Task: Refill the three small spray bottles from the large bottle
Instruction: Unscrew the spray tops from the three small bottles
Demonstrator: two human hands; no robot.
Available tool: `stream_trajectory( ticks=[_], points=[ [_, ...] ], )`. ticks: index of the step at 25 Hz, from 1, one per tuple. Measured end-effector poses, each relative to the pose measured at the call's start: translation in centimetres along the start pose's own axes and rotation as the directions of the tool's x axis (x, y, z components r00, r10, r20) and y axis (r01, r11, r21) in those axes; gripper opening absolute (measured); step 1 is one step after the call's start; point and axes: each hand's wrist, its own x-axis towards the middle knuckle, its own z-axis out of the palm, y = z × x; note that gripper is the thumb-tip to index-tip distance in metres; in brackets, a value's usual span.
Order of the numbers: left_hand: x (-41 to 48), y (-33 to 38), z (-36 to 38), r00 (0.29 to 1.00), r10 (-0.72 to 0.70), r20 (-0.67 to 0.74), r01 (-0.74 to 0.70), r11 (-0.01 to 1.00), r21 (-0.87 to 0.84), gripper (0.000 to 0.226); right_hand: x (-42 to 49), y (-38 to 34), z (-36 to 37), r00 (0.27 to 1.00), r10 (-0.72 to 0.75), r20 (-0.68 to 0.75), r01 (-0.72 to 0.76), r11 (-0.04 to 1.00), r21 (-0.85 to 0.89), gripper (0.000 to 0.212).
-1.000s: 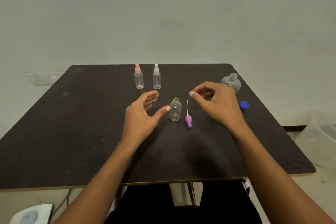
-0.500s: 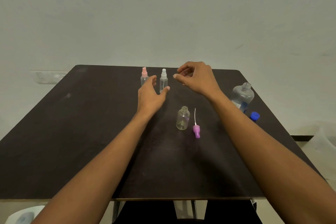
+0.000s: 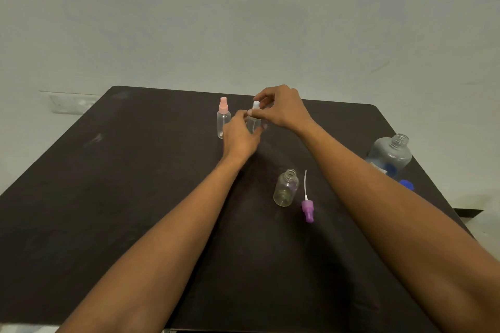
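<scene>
1. Wall [image 3: 243, 21]: plain, pale, w/ a pale fitting [image 3: 70, 104] low on the left. Nothing else of the room was readable.
2. Table [image 3: 121, 197]: dark, matte, rounded corners, a few scuffs. Looked flat enough to stand bottles on.
3. Large bottle [image 3: 391, 155]: upright near the right edge, neck open, well apart from both hands. Fill level hard to tell.
4. Right hand [image 3: 281, 109]: thumb and forefinger pinched the white spray top [image 3: 255, 104] from above.
5. Left hand [image 3: 240, 135]: fingers and thumb curled round the white-capped bottle [image 3: 253, 123], low on its body, at the table's far middle.
6. Step in hand, as I judged it: unscrewing that top. Best done w/ the left clamping the body firm on the table, the right twisting only the top, then lifting straight up so the dip tube clears the neck w/o tipping anything.
7. Pink-capped bottle [image 3: 223, 119]: upright just beside the left hand, top on. Easy to knock, so keep the elbow in.
8. Open small bottle [image 3: 286, 188]: upright, nearer me, topless, looked about empty.
9. Purple spray head [image 3: 308, 209]: lying just beside it, tube pointing away.
10. Blue cap [image 3: 406, 184]: on the table by the large bottle, partly hidden by the right forearm.
</scene>
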Motion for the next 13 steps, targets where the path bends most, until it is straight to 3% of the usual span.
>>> stream_trajectory(
  ticks=[5, 13],
  points=[
    [0.1, 0.0, 0.1, 1.0, -0.005, -0.021, 0.005, 1.0, -0.016, 0.033, -0.1, -0.2, -0.2, 0.999, -0.028, 0.037, 0.029, 0.999, -0.024, 0.023],
    [-3.8, 2.4, -4.5, 0.991, 0.101, -0.093, -0.099, 0.995, 0.02, 0.04, -2.2, -3.5, -4.1, 0.99, -0.125, 0.067, 0.125, 0.992, 0.0, 0.026]
  ],
)
